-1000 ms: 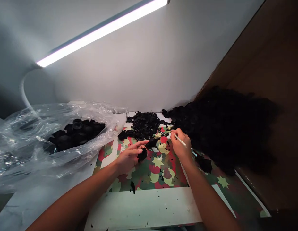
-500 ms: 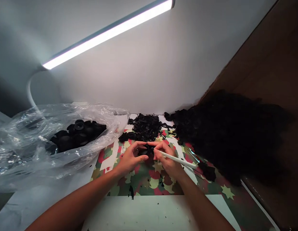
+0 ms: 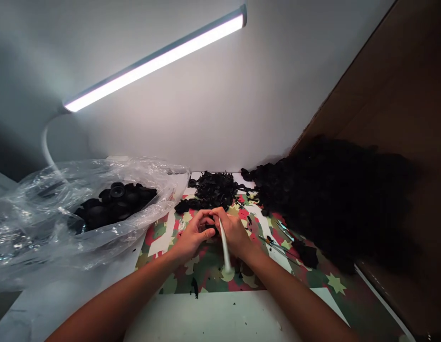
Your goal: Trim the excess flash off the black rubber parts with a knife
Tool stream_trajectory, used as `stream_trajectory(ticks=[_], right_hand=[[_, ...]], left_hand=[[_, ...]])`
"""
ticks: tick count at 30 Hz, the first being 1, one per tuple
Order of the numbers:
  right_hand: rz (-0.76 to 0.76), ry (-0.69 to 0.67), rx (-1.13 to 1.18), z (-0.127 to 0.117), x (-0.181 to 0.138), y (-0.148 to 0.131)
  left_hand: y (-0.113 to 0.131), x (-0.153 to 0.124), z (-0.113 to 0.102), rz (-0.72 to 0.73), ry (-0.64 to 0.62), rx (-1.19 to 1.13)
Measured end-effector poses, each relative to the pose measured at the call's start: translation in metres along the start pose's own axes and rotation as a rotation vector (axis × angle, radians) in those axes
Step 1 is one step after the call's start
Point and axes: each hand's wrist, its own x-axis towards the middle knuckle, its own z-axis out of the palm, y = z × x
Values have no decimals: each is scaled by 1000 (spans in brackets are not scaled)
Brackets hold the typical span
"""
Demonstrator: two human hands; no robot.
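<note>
My left hand (image 3: 192, 233) and my right hand (image 3: 235, 232) meet over the star-patterned mat (image 3: 213, 266). Between their fingertips sits a small black rubber piece (image 3: 212, 230), pinched by the left fingers. A thin white tool (image 3: 225, 249) is gripped in my right hand, its tip at the black piece and its handle pointing back toward me. Just beyond the hands lies a heap of black scraps (image 3: 215, 188).
A clear plastic bag (image 3: 63, 223) with several round black parts (image 3: 115, 202) lies at the left. A large pile of black pieces (image 3: 334, 199) fills the right. A lit lamp bar (image 3: 156, 59) hangs overhead. A brown panel (image 3: 401, 85) borders the right.
My right hand came back from the scrap heap to meet the left hand. The white tool swung round so its handle now points toward me.
</note>
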Motion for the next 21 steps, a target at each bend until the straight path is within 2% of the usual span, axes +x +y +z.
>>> stream_trajectory(ticks=[3,5,10,14,18,21], right_hand=[[38,44,140,3,1,-4],[25,88,188,7,-1,-5],[-57,161,-19,21,-5,2],[-195,247,-148,27,-13,7],[-307,253,-157,20,-25,5],[-247,235,-113,11,-26,5]], left_hand=[[0,4,3,-26,24,-113],[2,5,10,-29,85,-170],[4,11,30,-25,361,-298],[2,32,30,51,514,-333],[17,50,18,137,584,-351],[29,44,17,110,492,-351]])
